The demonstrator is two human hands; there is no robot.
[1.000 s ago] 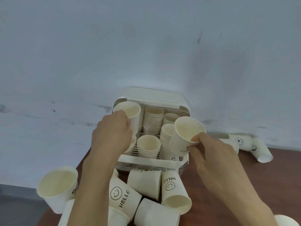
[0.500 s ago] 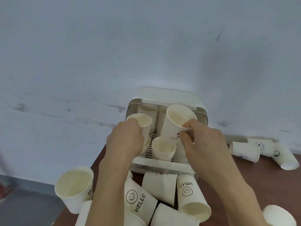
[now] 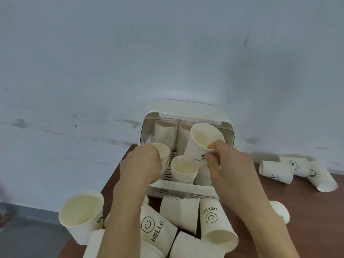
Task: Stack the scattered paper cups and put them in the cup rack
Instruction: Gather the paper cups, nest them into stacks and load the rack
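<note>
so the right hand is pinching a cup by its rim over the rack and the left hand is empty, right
Not quite. In the head view the left hand is not empty: it grips a cup at the rack's left side. The right hand does pinch a tilted cup by its rim over the rack.

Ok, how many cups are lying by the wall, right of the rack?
3, all on their sides: the nearest cup beside the rack, the middle cup behind it, the far cup rightmost. More may hide behind the right forearm.

Cream paper cups (image 3: 181, 213), some printed with black smileys and "HELLO", lie on the reddish-brown worktop (image 3: 307, 220) before a cream rack (image 3: 186, 190).
</note>
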